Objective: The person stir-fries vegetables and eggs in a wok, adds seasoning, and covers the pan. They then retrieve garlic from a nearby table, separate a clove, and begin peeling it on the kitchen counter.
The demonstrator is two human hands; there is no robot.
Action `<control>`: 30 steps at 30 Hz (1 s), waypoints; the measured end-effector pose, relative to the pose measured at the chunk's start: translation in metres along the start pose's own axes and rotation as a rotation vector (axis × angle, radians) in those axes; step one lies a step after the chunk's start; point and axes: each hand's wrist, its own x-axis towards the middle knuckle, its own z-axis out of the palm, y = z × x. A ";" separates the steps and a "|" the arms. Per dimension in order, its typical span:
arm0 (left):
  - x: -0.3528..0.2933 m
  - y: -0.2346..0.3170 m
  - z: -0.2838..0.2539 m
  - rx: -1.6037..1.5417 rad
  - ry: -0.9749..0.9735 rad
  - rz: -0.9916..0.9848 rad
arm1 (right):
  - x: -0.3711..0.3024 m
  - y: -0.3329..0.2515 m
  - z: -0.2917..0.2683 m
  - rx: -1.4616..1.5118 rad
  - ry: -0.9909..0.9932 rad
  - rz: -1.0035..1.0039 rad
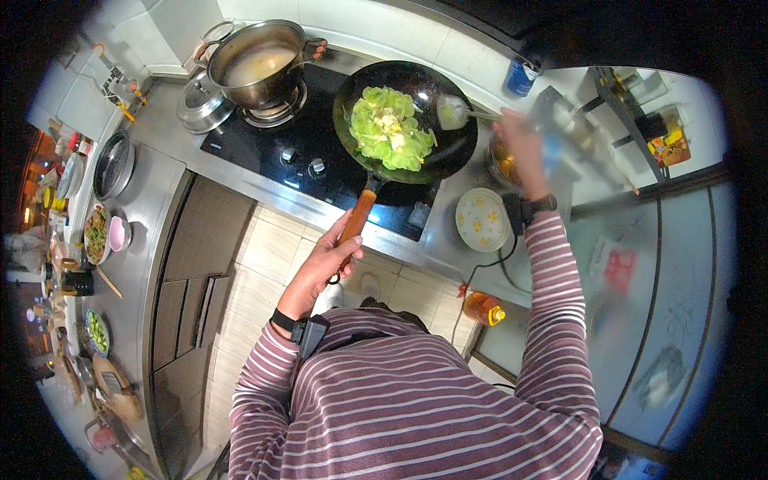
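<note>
My left hand is closed around the wooden handle of a dark wok, which sits on the right side of the stove. Pale green sliced vegetables with yellowish bits lie heaped in the wok's left and middle part. Over the wok's right side, my right hand, smeared by motion, grips the handle of a spatula. The spatula's broad head is inside the wok, apart from the vegetables. A flower-patterned plate rests on the counter below my right wrist.
A steel pot of cloudy liquid stands on the left burner beside a metal lid. Near my right hand are a bowl and a blue container. An oil bottle stands lower right. Dishes, including a black pan, line the left counter.
</note>
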 end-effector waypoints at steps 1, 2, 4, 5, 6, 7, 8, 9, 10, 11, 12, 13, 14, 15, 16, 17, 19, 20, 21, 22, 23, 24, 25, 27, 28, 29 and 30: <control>0.000 -0.001 -0.001 -0.002 0.009 -0.003 | 0.011 0.013 -0.005 0.028 0.060 -0.005; 0.000 -0.001 -0.001 0.003 -0.001 0.005 | 0.020 0.025 -0.009 0.079 0.055 0.036; 0.001 -0.002 -0.002 0.019 0.012 -0.006 | 0.034 0.049 0.005 0.163 -0.016 -0.145; 0.000 -0.002 -0.002 0.017 0.003 0.006 | 0.039 0.056 0.009 0.309 -0.009 0.057; 0.000 -0.002 -0.001 0.019 0.007 0.004 | 0.043 0.061 0.015 0.544 -0.085 0.225; 0.001 -0.002 -0.001 0.019 0.022 -0.012 | 0.048 0.063 0.024 0.505 -0.093 0.331; 0.000 -0.001 0.000 0.021 0.025 -0.016 | 0.050 0.063 0.039 0.541 -0.100 0.381; 0.000 -0.001 0.000 0.028 0.018 -0.003 | 0.050 0.061 0.053 0.601 -0.136 0.396; 0.000 0.000 0.001 0.028 0.017 0.001 | 0.049 0.055 0.059 0.626 -0.215 0.345; -0.001 0.000 0.001 0.028 0.014 0.003 | 0.047 0.048 0.064 0.649 -0.294 0.293; -0.001 0.000 0.002 0.032 0.028 -0.009 | 0.043 0.038 0.068 0.629 -0.315 0.299; -0.001 0.001 0.001 0.040 0.021 0.001 | 0.037 0.027 0.069 0.565 -0.387 0.185; 0.000 0.000 0.001 0.044 0.022 0.002 | 0.030 0.015 0.065 0.459 -0.404 0.129; 0.000 0.000 0.001 0.048 0.034 -0.007 | 0.023 0.003 0.064 0.378 -0.451 0.026; 0.000 0.000 0.001 0.041 0.021 -0.001 | 0.018 -0.011 0.067 0.185 -0.478 -0.048; 0.000 0.000 0.001 0.038 0.021 -0.002 | 0.011 -0.024 0.066 0.082 -0.489 -0.170; 0.000 0.000 0.001 0.031 0.014 -0.003 | -0.015 -0.044 0.059 -0.100 -0.518 -0.468; 0.000 0.000 0.001 0.029 0.008 -0.002 | -0.025 -0.053 0.060 -0.142 -0.517 -0.535; 0.000 0.000 0.001 0.022 0.009 -0.005 | -0.035 -0.061 0.057 -0.166 -0.516 -0.529; 0.000 0.001 0.001 0.029 0.002 0.000 | -0.047 -0.068 0.052 -0.190 -0.516 -0.524; -0.001 0.001 0.001 0.033 0.003 0.001 | -0.055 -0.075 0.049 -0.216 -0.515 -0.520; -0.001 0.001 0.001 0.037 0.003 0.001 | -0.060 -0.083 0.046 -0.219 -0.487 -0.544; -0.001 0.001 0.001 0.029 0.000 -0.001 | -0.066 -0.090 0.040 -0.221 -0.483 -0.551; -0.002 0.002 0.001 0.015 0.006 -0.005 | -0.078 -0.103 0.026 -0.222 -0.468 -0.544; -0.002 0.002 0.001 0.015 -0.003 -0.002 | -0.084 -0.108 0.023 -0.250 -0.496 -0.545; -0.002 0.002 0.001 0.014 -0.005 -0.002 | -0.091 -0.110 0.023 -0.230 -0.529 -0.511; -0.001 0.002 0.001 0.013 0.000 -0.004 | -0.098 -0.111 0.024 -0.209 -0.558 -0.475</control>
